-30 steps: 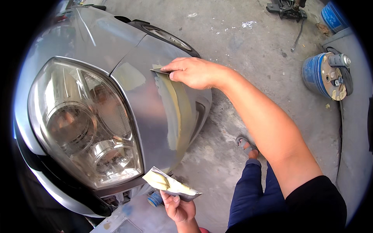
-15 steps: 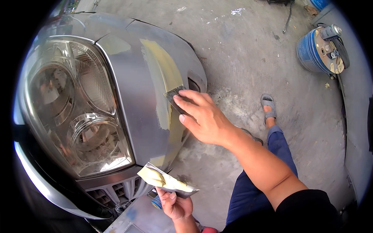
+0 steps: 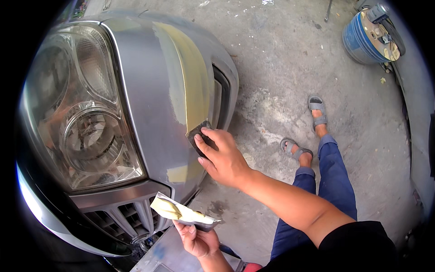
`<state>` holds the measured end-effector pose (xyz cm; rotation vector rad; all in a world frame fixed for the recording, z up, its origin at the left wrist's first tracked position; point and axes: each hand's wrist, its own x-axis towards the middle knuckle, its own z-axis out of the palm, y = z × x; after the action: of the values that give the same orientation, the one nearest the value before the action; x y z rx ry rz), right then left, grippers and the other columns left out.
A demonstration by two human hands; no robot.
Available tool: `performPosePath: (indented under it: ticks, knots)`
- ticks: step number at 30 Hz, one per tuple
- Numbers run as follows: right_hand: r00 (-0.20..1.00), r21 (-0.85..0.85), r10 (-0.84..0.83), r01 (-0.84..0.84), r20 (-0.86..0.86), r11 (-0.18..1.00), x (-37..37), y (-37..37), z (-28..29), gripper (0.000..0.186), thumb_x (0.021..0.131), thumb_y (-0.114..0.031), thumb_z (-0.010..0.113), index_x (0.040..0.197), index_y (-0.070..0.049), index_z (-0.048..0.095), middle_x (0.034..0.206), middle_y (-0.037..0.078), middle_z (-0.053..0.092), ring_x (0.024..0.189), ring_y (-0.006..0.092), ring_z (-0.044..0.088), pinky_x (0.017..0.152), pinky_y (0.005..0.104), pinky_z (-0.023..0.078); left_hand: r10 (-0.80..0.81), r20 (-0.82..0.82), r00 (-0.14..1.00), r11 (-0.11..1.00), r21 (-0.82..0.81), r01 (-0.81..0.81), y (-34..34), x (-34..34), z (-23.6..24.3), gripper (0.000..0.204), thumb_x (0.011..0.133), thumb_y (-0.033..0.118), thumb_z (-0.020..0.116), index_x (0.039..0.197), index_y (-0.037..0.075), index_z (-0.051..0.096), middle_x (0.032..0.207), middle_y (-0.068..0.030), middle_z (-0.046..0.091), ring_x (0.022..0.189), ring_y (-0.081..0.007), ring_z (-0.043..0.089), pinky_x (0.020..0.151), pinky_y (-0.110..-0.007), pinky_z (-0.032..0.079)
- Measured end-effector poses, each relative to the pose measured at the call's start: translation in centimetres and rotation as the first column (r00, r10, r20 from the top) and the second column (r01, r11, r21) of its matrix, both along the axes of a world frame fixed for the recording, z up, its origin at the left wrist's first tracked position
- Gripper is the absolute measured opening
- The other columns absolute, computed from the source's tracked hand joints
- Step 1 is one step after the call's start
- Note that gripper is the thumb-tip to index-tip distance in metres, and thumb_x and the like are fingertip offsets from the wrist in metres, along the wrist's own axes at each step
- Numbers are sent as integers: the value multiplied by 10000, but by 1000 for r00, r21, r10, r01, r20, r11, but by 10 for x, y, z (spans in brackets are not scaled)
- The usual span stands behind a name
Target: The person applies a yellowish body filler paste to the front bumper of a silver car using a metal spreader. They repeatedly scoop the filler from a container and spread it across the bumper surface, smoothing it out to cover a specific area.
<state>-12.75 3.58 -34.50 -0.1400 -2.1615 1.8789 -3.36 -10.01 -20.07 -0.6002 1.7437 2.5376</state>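
My right hand (image 3: pixel 219 154) grips a dark, flat spreader (image 3: pixel 194 130), pressed onto a long stripe of pale yellow filler (image 3: pixel 183 68) down the curved grey corner of a car (image 3: pixel 145 90). A smaller yellow patch (image 3: pixel 179 174) lies lower on the bodywork. Below it my left hand (image 3: pixel 199 240) holds up a dark board (image 3: pixel 201 225) topped by a whitish sheet with a mound of cream-yellow putty (image 3: pixel 168 209). A large clear headlamp (image 3: pixel 93 136) fills the left of the bodywork, above a grille (image 3: pixel 122 217).
Concrete floor (image 3: pixel 276 77) spreads around my sandalled feet (image 3: pixel 317 111). A blue drum (image 3: pixel 360 43) with a spray can (image 3: pixel 377 13) on top stands at upper right, beside a grey panel (image 3: pixel 412 127). A flat metal surface (image 3: pixel 156 258) lies at bottom centre.
My right hand with the spreader has travelled down the filler stripe toward me, uncovering its upper part. My left hand and the board have shifted slightly left in view, and my feet show more fully.
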Motion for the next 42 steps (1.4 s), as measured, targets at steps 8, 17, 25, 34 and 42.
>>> performPosePath:
  ticks: [8, 17, 25, 34, 42]
  knots:
    - [995, 8, 91, -91, 51, 996, 27, -15, -3, 497, 816, -166, 674, 1285, -66, 546, 1367, 125, 414, 1146, 424, 437, 963, 458, 452, -8, -2, 1000, 1000, 20, 8, 2, -4, -9, 676, 758, -74, 495, 1410, 13, 338, 1324, -163, 516, 1203, -288, 526, 1036, -440, 429]
    - [717, -606, 586, -670, -377, 429, 57, 77, 29, 401, 843, -198, 691, 1207, -37, 643, 1332, 130, 511, 1240, 293, 487, 1035, 389, 385, 14, 107, 994, 986, 163, -31, 29, -32, -9, 668, 786, -81, 505, 1420, 20, 319, 1322, -169, 519, 1202, -294, 533, 1045, -436, 428]
    - [1000, 205, -18, 18, -1, 979, -44, 111, 8, 505, 863, -192, 610, 1343, -79, 500, 1386, 112, 406, 1170, 369, 414, 988, 473, 399, -43, -3, 999, 994, 100, 43, 29, -29, -1, 404, 858, -57, 535, 1255, -32, 462, 1208, -153, 569, 1133, -261, 546, 1015, -384, 425]
    - [998, 260, -54, 47, 19, 964, -51, 63, 34, 467, 868, -209, 593, 1312, -81, 523, 1368, 147, 352, 1122, 383, 400, 883, 507, 438, 56, 26, 998, 986, 157, -60, 6, -9, -9, 524, 822, -54, 509, 1333, -4, 404, 1266, -134, 552, 1163, -268, 544, 1028, -425, 427]
    - [999, 201, 0, -9, 45, 980, 6, 1, 27, 600, 792, -131, 689, 1352, -78, 479, 1322, 175, 382, 1085, 406, 424, 898, 498, 422, -10, -46, 999, 973, 231, 21, -1, -8, -9, 350, 884, -20, 519, 1232, -46, 487, 1233, -161, 565, 1158, -274, 534, 1070, -411, 384]
